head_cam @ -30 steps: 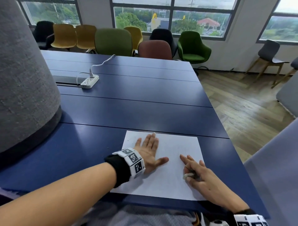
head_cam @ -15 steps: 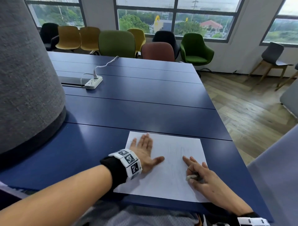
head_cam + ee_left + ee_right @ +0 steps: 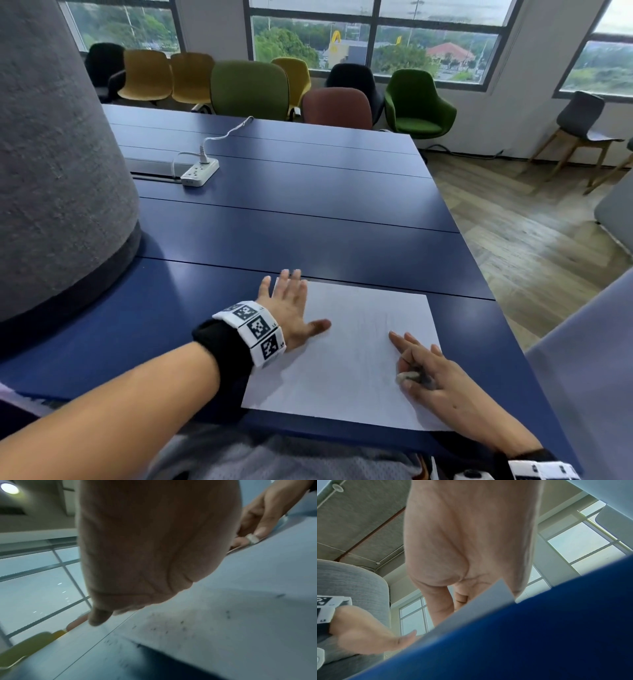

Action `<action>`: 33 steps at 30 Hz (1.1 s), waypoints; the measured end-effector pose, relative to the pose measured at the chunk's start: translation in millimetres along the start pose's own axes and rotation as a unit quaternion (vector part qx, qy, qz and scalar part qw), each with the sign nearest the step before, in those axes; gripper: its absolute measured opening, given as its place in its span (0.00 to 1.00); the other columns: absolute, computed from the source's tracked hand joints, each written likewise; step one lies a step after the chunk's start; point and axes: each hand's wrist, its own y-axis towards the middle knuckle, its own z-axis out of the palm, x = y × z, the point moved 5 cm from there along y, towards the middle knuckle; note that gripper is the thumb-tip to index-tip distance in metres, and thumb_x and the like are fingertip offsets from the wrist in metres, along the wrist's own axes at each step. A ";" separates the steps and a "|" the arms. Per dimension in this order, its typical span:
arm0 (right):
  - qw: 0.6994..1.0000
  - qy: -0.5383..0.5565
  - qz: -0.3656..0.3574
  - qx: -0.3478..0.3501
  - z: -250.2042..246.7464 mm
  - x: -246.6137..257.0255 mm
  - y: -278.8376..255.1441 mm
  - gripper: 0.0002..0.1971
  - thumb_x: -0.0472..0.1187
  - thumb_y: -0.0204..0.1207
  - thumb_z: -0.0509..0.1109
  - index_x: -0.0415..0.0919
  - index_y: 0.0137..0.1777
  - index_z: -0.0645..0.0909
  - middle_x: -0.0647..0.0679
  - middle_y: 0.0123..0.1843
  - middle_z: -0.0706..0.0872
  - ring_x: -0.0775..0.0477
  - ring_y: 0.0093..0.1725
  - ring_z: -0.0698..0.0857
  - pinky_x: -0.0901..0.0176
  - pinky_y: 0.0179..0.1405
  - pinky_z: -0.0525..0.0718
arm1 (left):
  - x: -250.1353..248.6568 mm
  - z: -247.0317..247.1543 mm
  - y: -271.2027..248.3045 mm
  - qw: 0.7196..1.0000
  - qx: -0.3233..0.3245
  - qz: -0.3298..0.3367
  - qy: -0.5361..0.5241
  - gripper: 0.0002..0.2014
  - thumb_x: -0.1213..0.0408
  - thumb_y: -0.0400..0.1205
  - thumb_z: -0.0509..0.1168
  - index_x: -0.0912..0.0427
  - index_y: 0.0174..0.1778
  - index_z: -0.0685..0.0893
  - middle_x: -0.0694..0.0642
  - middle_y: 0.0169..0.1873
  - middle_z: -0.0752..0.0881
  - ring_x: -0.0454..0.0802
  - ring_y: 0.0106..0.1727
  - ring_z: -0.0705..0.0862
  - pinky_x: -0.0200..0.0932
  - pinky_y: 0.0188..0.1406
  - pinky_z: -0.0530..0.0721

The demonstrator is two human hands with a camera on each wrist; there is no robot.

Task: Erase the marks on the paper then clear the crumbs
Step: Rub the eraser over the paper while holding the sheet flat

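A white sheet of paper [image 3: 356,349] lies flat at the near edge of a blue bench [image 3: 274,219], toward its right corner. The left hand [image 3: 291,311] rests on the paper's far left corner, fingers straight and spread. The right hand [image 3: 435,380] rests on the paper's right side, pinching a small eraser [image 3: 408,377]. Dark crumbs [image 3: 164,627] speckle the paper beneath the left hand.

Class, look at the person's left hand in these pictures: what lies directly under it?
The left hand lies flat on the white paper at its far left corner, fingers reaching past the edge onto the blue table. Dark eraser crumbs dot the paper beside the palm; any under the palm are hidden.
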 end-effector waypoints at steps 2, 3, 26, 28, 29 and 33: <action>1.000 -0.008 0.003 0.001 -0.8 -0.4 1.8 0.18 0.36 0.81 0.65 0.65 0.44 0.69 0.61 0.77 0.75 0.75 0.80 0.52 0.55 0.86 0.44 | -23.7 -1.9 -6.5 0.995 -0.003 0.098 0.010 0.42 0.31 0.84 0.40 0.52 0.85 0.31 0.54 0.83 0.26 0.54 0.84 0.27 0.63 0.83 0.32; 1.000 -0.011 0.004 0.001 -0.6 -0.9 2.2 0.19 0.36 0.81 0.65 0.66 0.44 0.68 0.62 0.76 0.75 0.75 0.80 0.52 0.55 0.86 0.44 | -33.4 2.3 -9.8 0.990 0.005 0.136 0.022 0.41 0.31 0.84 0.39 0.49 0.85 0.31 0.52 0.83 0.25 0.53 0.84 0.27 0.62 0.83 0.32; 0.992 -0.091 0.014 -0.086 -48.3 27.4 88.5 0.03 0.40 0.74 0.76 0.43 0.42 0.86 0.53 0.31 0.85 0.60 0.26 0.81 0.68 0.30 0.81 | -38.1 -21.3 16.7 0.993 0.067 0.041 -0.089 0.64 0.32 0.64 0.77 0.38 0.87 0.41 0.59 0.86 0.33 0.71 0.85 0.36 0.71 0.79 0.64; 0.992 -0.105 0.024 -0.071 -45.8 24.2 105.5 0.04 0.42 0.73 0.76 0.43 0.45 0.86 0.54 0.30 0.84 0.61 0.25 0.78 0.73 0.28 0.76 | -37.3 -20.9 16.3 0.993 0.065 0.038 -0.094 0.65 0.32 0.63 0.78 0.39 0.87 0.41 0.58 0.86 0.33 0.70 0.85 0.36 0.70 0.79 0.64; 0.991 -0.113 0.026 -0.062 -43.5 22.9 113.0 0.04 0.42 0.73 0.76 0.44 0.45 0.86 0.53 0.31 0.84 0.61 0.26 0.78 0.72 0.29 0.76 | -36.3 -20.6 16.3 0.993 0.063 0.036 -0.096 0.66 0.32 0.62 0.79 0.40 0.87 0.41 0.57 0.86 0.33 0.70 0.85 0.36 0.70 0.79 0.64; 0.989 -0.132 0.034 -0.061 -39.3 17.3 130.1 0.05 0.43 0.71 0.76 0.45 0.45 0.87 0.52 0.33 0.85 0.58 0.31 0.79 0.63 0.36 0.78 | -35.3 -20.3 16.1 0.992 0.062 0.039 -0.100 0.68 0.34 0.60 0.81 0.41 0.87 0.42 0.56 0.86 0.34 0.69 0.85 0.35 0.70 0.80 0.63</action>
